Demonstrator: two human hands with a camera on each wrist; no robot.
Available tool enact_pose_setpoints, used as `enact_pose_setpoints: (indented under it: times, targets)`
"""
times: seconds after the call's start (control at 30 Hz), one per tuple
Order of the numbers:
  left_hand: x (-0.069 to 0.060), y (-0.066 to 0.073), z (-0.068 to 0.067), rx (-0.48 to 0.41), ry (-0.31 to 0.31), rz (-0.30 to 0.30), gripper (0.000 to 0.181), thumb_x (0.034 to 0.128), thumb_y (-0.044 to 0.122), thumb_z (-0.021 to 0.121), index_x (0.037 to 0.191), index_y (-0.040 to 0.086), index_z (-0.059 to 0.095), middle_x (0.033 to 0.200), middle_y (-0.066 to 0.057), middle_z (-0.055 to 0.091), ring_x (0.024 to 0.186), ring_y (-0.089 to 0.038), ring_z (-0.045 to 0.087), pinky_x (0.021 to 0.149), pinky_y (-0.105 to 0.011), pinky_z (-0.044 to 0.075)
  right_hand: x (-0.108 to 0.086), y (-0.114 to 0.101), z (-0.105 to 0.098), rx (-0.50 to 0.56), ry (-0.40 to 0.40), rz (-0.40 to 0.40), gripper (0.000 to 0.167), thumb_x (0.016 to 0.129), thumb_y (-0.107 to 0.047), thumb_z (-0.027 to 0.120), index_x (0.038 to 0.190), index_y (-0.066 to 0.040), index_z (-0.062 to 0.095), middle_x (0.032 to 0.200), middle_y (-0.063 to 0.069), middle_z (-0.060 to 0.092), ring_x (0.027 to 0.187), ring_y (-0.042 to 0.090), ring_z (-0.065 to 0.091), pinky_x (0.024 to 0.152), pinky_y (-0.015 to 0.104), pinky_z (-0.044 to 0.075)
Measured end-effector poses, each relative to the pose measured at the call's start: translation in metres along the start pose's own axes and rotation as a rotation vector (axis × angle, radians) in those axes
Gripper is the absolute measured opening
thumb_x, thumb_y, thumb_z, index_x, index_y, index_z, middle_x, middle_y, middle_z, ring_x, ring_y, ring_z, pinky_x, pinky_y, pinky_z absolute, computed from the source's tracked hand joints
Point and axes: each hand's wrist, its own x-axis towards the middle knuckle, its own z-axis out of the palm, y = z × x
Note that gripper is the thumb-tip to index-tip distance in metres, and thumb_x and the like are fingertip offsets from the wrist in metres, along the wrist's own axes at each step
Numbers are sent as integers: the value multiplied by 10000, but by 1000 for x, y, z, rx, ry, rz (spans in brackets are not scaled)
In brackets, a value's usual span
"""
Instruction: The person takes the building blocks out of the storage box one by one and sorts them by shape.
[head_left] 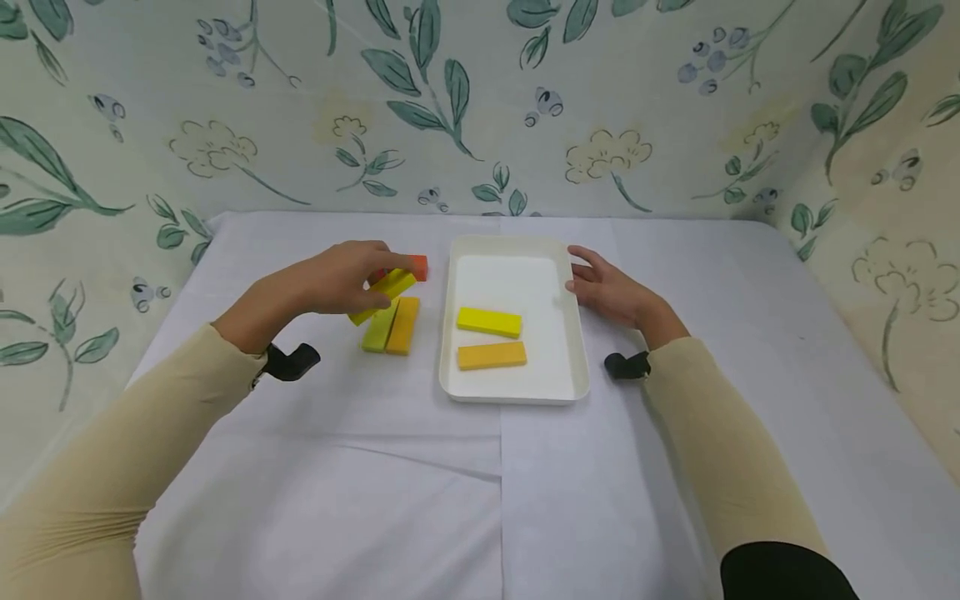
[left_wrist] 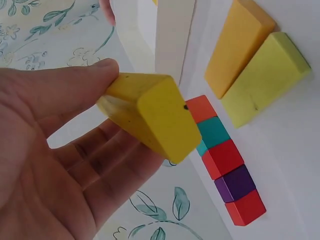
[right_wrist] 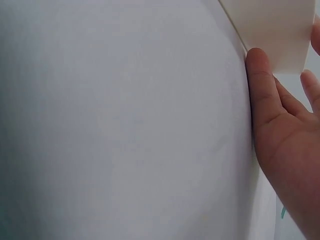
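Note:
My left hand (head_left: pixel 318 279) pinches a yellow block (left_wrist: pixel 167 120) between thumb and fingers, raised above the table. Just below it, a lime-green block (head_left: pixel 377 331) and an orange-yellow block (head_left: pixel 403 327) lie side by side. The left wrist view shows a row of small cubes, among them a teal cube (left_wrist: pixel 216 134) and a purple cube (left_wrist: pixel 235 183). A white tray (head_left: pixel 517 279) holds a bright yellow block (head_left: pixel 489 322) and an amber block (head_left: pixel 492 356). My right hand (head_left: pixel 615 292) touches the tray's right side with fairly straight fingers.
A white cloth (head_left: pixel 390 517) with fold lines covers the table. Leaf-patterned fabric (head_left: pixel 480 108) rises behind the table and along its sides. The tray's raised rim (head_left: pixel 517 402) stands between the two hands.

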Motion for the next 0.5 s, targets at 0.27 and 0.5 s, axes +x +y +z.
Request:
enact_pose_setpoints:
  times: [0.27, 0.5]
  targets:
    - [-9, -30, 10, -21, 10, -84, 513, 891, 149, 697, 1388, 167, 569, 1221, -130, 604, 1065, -294, 599, 847, -410, 586, -1, 2, -1, -5, 2, -6, 822, 995, -307, 573, 1583, -388, 5, 1698, 13, 60, 1559, 283, 171, 1252, 516, 208]
    - [-4, -58, 27, -67, -8, -205, 533, 901, 179, 690, 1409, 126, 541, 1326, -181, 579, 1130, -350, 578, 925, -478, 575, -4, -5, -1, 10, -13, 3, 821, 998, -257, 564, 1593, -341, 3, 1698, 41, 49, 1561, 303, 153, 1255, 523, 190]
